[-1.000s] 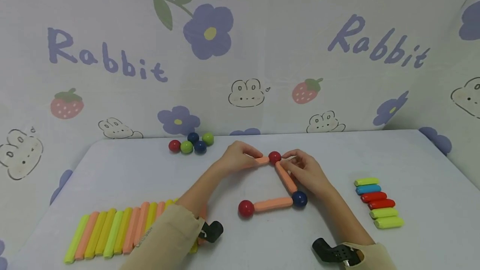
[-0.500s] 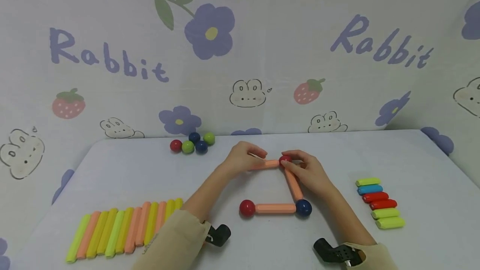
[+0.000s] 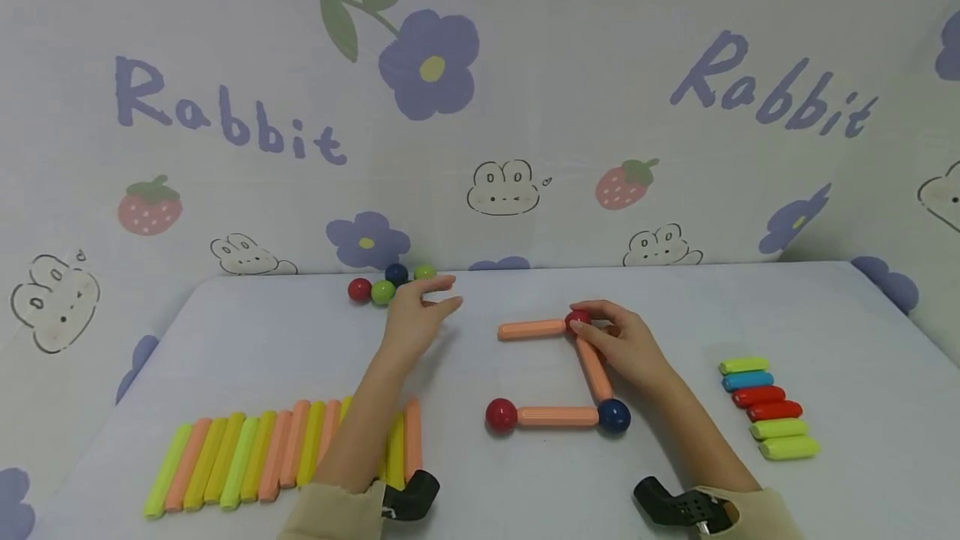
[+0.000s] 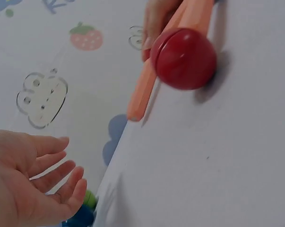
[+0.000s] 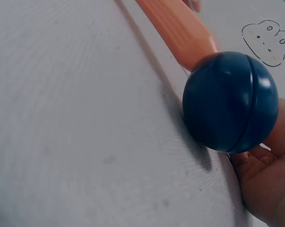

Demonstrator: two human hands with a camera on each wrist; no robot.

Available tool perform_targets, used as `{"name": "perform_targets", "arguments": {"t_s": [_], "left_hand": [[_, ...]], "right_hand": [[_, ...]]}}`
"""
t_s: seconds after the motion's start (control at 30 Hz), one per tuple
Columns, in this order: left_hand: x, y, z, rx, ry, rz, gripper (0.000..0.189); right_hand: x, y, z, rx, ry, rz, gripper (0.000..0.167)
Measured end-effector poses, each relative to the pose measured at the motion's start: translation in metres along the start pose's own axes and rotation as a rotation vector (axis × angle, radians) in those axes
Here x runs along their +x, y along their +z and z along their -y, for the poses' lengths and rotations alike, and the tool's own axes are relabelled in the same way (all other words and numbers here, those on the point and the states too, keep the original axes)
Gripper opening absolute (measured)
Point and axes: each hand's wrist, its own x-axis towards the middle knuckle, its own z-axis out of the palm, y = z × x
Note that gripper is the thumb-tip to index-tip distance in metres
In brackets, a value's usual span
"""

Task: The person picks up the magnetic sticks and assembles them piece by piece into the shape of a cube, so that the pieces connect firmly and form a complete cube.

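On the white table, orange sticks and balls form a shape with its left side open. My right hand (image 3: pixel 633 348) pinches the red ball (image 3: pixel 578 322) at its back corner between thumb and fingers. From that ball one orange stick (image 3: pixel 532 329) points left with a free end; another orange stick (image 3: pixel 594 369) runs down to the dark blue ball (image 3: pixel 614 416). A front orange stick (image 3: pixel 557 417) links the blue ball to a second red ball (image 3: pixel 501 415). My left hand (image 3: pixel 412 323) holds nothing, its fingers parted beside the loose balls.
Loose balls, among them a red one (image 3: pixel 360 290), a green one (image 3: pixel 383 292) and a blue one (image 3: pixel 397 274), sit at the back edge. A row of long sticks (image 3: pixel 247 457) lies front left, partly under my left forearm. Several short sticks (image 3: pixel 759 396) lie right.
My left hand has let go of the back orange stick and moved left toward the loose balls. My right hand's thumb and fingers have come round the back red ball. The shape has shifted slightly right.
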Motion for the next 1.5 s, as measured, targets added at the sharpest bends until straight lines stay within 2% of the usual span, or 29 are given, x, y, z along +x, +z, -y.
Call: {"name": "perform_targets", "arguments": {"t_s": [0.1, 0.17, 0.33, 0.47, 0.6, 0.73, 0.83, 1.07, 1.23, 1.37, 1.5], "left_hand": [[0.002, -0.011, 0.008, 0.016, -0.018, -0.042, 0.049], [0.002, -0.018, 0.012, 0.032, -0.023, -0.045, 0.055], [0.005, -0.028, 0.018, 0.076, -0.035, 0.006, 0.063], [0.008, -0.028, 0.020, 0.144, -0.038, 0.048, 0.063], [0.010, -0.024, 0.019, 0.236, -0.009, 0.072, 0.056], [0.004, -0.018, 0.020, 0.260, -0.038, 0.110, 0.049], [-0.001, -0.012, 0.019, 0.237, -0.049, 0.140, 0.044], [-0.005, 0.004, 0.016, 0.220, 0.010, 0.232, 0.040], [-0.007, 0.014, 0.013, 0.188, 0.030, 0.280, 0.039], [-0.009, 0.019, 0.011, 0.180, 0.035, 0.301, 0.039], [-0.011, 0.016, 0.013, 0.201, 0.043, 0.295, 0.041]], "right_hand": [[-0.001, 0.001, 0.001, 0.004, -0.002, 0.001, 0.042], [-0.001, 0.001, 0.001, 0.007, -0.001, 0.002, 0.042], [-0.001, 0.001, 0.001, 0.008, 0.002, 0.000, 0.042], [0.000, 0.001, -0.001, 0.000, 0.004, -0.004, 0.042], [-0.001, 0.001, -0.001, -0.002, 0.012, -0.007, 0.042], [-0.003, 0.002, 0.000, 0.001, 0.008, -0.007, 0.042], [-0.004, 0.002, 0.000, 0.004, 0.000, -0.006, 0.043], [-0.006, 0.002, 0.000, 0.007, 0.004, -0.009, 0.043], [-0.007, 0.003, 0.000, 0.005, 0.003, -0.011, 0.043], [-0.007, 0.003, 0.000, 0.008, -0.001, -0.012, 0.043], [-0.007, 0.003, -0.001, 0.012, -0.005, -0.011, 0.042]]}}
